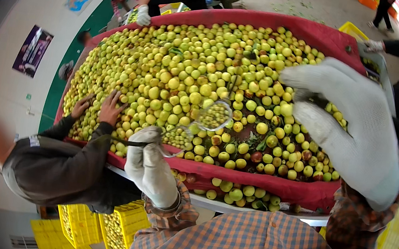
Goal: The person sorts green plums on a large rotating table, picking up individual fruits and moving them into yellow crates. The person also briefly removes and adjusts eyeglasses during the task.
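My left hand point(153, 169), in a white knit glove, grips a pair of eyeglasses point(216, 116) by one temple. Their clear lenses hang over a broad heap of small yellow-green fruit point(174, 83), which look like jujubes, some with brown-red patches. Raised close to the camera, my right hand point(356, 123) wears a matching glove. Its thumb and fingers are apart, and I see nothing held between them. The heap lies on a table lined with red cloth point(252, 181); loose fruit point(237, 195) also sits along its near edge.
At left, a co-worker point(63, 166) has both bare hands in the fruit. A gloved hand point(144, 15) rests on the far cloth edge. Yellow crates point(132, 222) with fruit stand on the floor at lower left; another yellow crate point(394, 236) is at right.
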The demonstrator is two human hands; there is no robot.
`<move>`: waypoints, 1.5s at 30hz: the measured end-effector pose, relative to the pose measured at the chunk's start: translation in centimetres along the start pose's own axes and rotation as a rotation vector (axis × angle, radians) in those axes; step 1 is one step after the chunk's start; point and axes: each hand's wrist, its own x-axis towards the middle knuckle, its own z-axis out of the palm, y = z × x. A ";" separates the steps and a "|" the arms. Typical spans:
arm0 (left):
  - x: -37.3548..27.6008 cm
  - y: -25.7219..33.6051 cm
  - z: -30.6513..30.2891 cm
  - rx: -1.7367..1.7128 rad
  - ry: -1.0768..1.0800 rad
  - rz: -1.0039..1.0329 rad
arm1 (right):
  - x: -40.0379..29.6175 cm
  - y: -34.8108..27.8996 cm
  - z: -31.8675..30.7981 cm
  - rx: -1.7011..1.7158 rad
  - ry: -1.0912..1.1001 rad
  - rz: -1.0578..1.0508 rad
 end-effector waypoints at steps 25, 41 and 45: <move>1.4 5.4 2.3 -0.269 -0.416 0.576 | -5.8 -0.3 -1.6 0.215 0.280 -0.537; 19.3 -19.7 -19.5 1.482 -0.439 0.279 | -4.6 -1.4 -1.3 0.185 0.324 -0.580; 21.9 -23.7 -25.5 1.981 -0.844 0.356 | -4.6 -1.1 -1.3 0.185 0.330 -0.576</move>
